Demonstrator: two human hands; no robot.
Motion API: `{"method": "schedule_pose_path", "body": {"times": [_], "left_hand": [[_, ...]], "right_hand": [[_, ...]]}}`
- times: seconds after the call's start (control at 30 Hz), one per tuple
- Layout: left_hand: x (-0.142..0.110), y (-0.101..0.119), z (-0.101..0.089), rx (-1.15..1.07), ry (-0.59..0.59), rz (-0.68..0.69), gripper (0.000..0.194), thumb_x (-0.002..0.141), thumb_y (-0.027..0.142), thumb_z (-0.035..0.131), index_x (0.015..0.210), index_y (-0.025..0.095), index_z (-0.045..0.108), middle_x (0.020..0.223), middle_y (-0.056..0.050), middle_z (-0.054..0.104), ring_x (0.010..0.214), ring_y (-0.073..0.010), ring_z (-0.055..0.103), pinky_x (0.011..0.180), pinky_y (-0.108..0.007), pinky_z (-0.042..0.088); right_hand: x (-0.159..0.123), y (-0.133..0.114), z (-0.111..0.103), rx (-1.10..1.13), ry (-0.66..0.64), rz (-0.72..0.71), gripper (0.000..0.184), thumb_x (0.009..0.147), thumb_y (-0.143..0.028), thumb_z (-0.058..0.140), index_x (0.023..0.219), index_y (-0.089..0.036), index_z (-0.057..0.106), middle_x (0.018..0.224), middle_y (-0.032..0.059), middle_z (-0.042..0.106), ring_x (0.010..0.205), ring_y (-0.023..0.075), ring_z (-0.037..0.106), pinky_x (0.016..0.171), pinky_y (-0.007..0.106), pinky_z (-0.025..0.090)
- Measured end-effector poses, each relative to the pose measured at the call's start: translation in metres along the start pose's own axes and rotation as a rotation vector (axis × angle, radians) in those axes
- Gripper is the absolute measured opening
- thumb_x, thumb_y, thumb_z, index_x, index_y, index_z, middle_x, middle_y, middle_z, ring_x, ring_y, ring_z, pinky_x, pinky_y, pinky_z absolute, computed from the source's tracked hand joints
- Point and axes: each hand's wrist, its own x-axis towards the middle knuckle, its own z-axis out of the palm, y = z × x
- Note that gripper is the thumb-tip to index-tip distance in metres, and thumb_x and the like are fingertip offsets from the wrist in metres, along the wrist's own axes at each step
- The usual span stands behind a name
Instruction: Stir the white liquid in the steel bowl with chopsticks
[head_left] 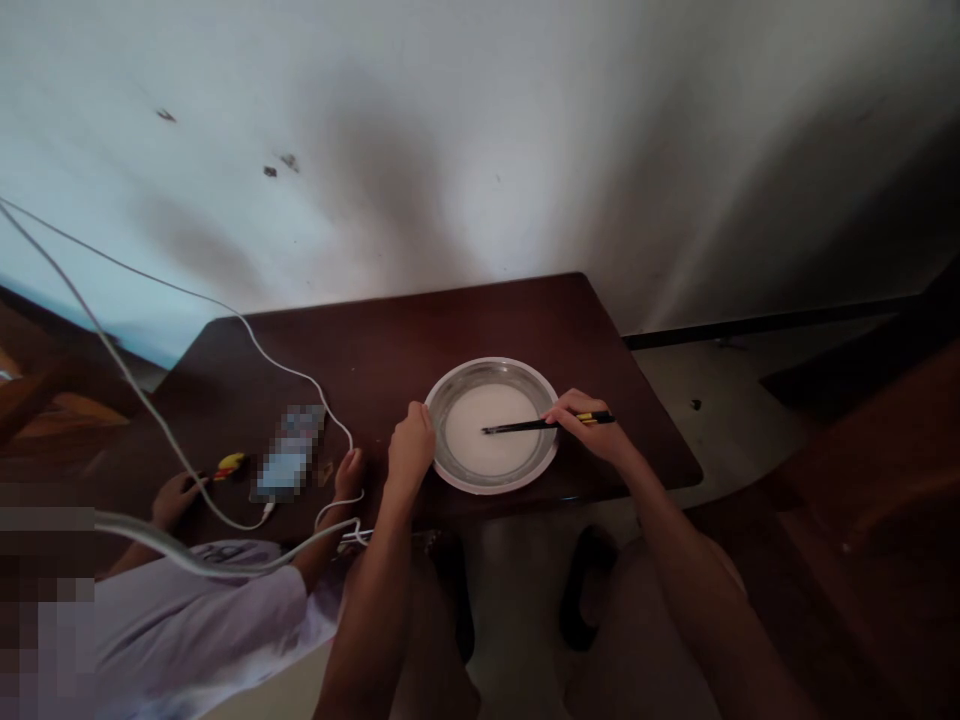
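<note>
A round metal bowl (450, 395) with a white mass in it sits on a dark brown table (375, 350). My left hand (410, 446) is closed on the bowl's left rim. At the right rim, my right hand (583, 418) pinches a pair of black chopsticks (525, 426) with yellow bands. Their tips rest on the white mass near the bowl's middle.
Another person in a light shirt sits at my left, with one hand (174, 497) by a small yellow toy (231, 462) and the other (349, 472) near a phone (289, 455). White cables (150, 400) run across the table. A wall stands behind; floor lies to the right.
</note>
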Motion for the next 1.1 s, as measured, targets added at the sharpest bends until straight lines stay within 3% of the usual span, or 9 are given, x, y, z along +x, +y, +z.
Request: {"method": "schedule_pose_path", "body": {"times": [0.2,0.4,0.57,0.77,0.97,1.1], "left_hand": [[0.0001,0.0001,0.0005,0.012,0.001,-0.001,0.033,0.093,0.033,0.019,0.096,0.018,0.048,0.082,-0.014,0.065,0.079,-0.0294,0.064,0.062,-0.032,0.04],[0.0002,0.0011,0.0002,0.006,0.001,0.001,0.034,0.093,0.034,0.018,0.097,0.018,0.048,0.083,-0.014,0.065,0.08,-0.0286,0.064,0.062,-0.031,0.04],[0.0002,0.001,-0.0008,0.015,-0.009,-0.001,0.034,0.093,0.033,0.019,0.099,0.018,0.048,0.083,-0.014,0.065,0.079,-0.0274,0.064,0.063,-0.031,0.04],[0.0004,0.001,-0.0007,-0.002,-0.011,-0.01,0.035,0.093,0.033,0.019,0.1,0.017,0.049,0.084,-0.016,0.065,0.079,-0.0266,0.064,0.064,-0.031,0.04],[0.0012,0.0005,0.0011,-0.007,-0.007,-0.013,0.035,0.093,0.033,0.019,0.1,0.017,0.05,0.082,-0.015,0.066,0.078,-0.0267,0.064,0.061,-0.03,0.04],[0.002,-0.0006,0.0016,-0.024,0.005,-0.017,0.035,0.093,0.032,0.019,0.099,0.017,0.05,0.081,-0.015,0.066,0.077,-0.0255,0.064,0.06,-0.028,0.039]], "right_hand": [[0.0005,0.0029,-0.0029,-0.002,0.121,0.024,0.026,0.085,-0.028,0.048,0.065,-0.022,0.062,0.067,0.0007,0.064,0.071,0.0166,0.058,0.07,0.031,0.043],[0.0005,-0.0001,0.0004,-0.023,-0.005,0.007,0.019,0.083,-0.026,0.051,0.071,-0.023,0.066,0.076,0.0009,0.068,0.079,0.0172,0.059,0.074,0.031,0.043],[0.0007,0.0018,-0.0037,-0.029,0.104,0.035,0.024,0.085,-0.027,0.048,0.067,-0.022,0.063,0.07,0.0011,0.065,0.073,0.017,0.058,0.072,0.032,0.043],[0.0009,-0.0002,0.0013,-0.015,0.0,0.001,0.018,0.083,-0.027,0.052,0.072,-0.024,0.066,0.077,0.0014,0.068,0.079,0.0178,0.059,0.074,0.032,0.044],[0.0008,0.0018,-0.0035,-0.024,0.11,0.025,0.025,0.085,-0.026,0.048,0.065,-0.022,0.062,0.069,0.0012,0.065,0.072,0.0166,0.058,0.071,0.031,0.043],[0.0004,0.0006,0.0001,-0.009,0.007,0.002,0.019,0.084,-0.024,0.051,0.07,-0.022,0.065,0.074,0.0013,0.067,0.077,0.0168,0.059,0.073,0.031,0.044]]}}
